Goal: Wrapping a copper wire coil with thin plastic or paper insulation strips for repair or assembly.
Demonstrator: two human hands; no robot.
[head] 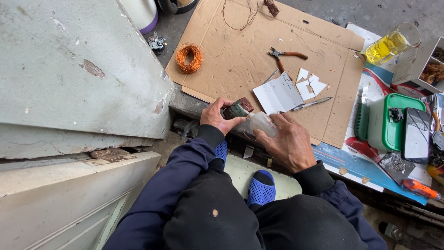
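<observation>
Hands first, seen from my head camera: my left hand (217,116) is curled shut around a small dark block wound with green and reddish coil (238,109), thumb and fingers pinching it at the near edge of the cardboard sheet (240,55). My right hand (289,141) wraps loosely over a small translucent plastic bottle (262,123), whose end points at the block; the two things look as if they meet, though I cannot tell for sure.

From my hands, a folded white paper (279,94) lies just beside them at about one o'clock, with torn paper scraps (309,83) and a pen (312,103) beyond it. Orange-handled pliers (286,56) lie further up at twelve o'clock. A ring of copper wire (189,57) sits at eleven o'clock, well apart. At three o'clock stand a green box (391,121) and a dark phone (416,134), and a glass of yellow liquid (391,45) at two o'clock.

At six o'clock my dark trousers and blue perforated clogs (261,187) fill the view. A pale, chipped slab (83,69) crowds the whole left side, close against my left sleeve.
</observation>
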